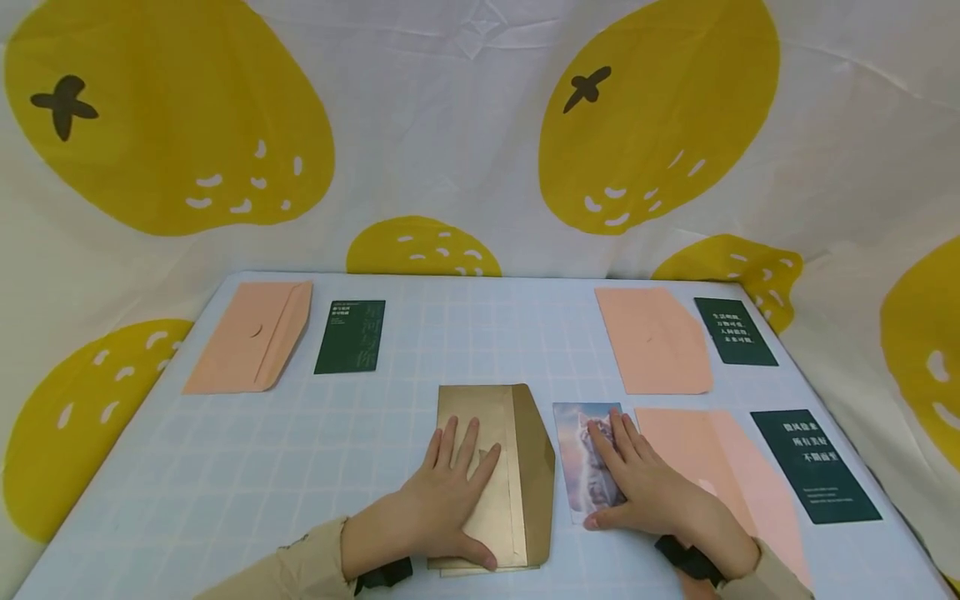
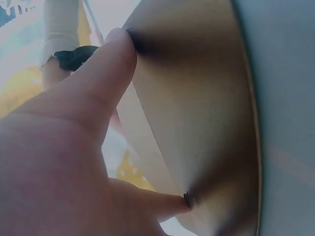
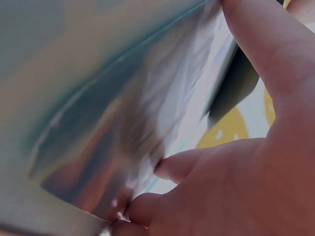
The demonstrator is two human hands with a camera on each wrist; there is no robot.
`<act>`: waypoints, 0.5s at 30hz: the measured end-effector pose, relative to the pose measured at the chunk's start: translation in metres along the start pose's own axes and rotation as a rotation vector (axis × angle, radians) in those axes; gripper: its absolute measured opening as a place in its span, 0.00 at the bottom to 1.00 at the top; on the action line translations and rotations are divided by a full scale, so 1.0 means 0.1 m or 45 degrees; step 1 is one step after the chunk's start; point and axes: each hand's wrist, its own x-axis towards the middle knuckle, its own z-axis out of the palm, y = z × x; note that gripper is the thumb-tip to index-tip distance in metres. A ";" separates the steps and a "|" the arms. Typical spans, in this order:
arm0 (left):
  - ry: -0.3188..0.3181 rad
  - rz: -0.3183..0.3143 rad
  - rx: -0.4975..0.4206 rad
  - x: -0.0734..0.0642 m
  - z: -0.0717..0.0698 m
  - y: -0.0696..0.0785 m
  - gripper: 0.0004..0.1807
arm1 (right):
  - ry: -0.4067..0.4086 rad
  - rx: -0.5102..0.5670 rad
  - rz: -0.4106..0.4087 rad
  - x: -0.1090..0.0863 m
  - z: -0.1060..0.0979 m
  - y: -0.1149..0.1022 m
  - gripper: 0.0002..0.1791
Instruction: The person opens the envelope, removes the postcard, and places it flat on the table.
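My left hand lies with its fingers spread on a gold envelope, whose flap is unfolded toward the right. Another paper edge peeks out beneath the envelope's near end. In the left wrist view, the thumb and a fingertip touch the gold paper. Just right of the envelope, my right hand rests on a picture card showing a fluffy cat against a pink and blue sky. Its fingers are extended over the card's right side. The glossy card fills much of the right wrist view.
A pink envelope and a green card lie at the back left. Back right hold another pink envelope and green card. An unfolded pink envelope lies partly under the right forearm, beside a green card.
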 end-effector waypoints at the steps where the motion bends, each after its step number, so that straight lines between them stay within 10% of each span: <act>1: 0.000 0.000 -0.001 0.00 0.00 0.00 0.68 | -0.005 0.006 -0.001 0.00 0.00 0.00 0.69; 15: 0.005 0.012 -0.049 -0.02 0.00 -0.07 0.68 | -0.046 0.046 0.018 0.00 -0.03 -0.04 0.70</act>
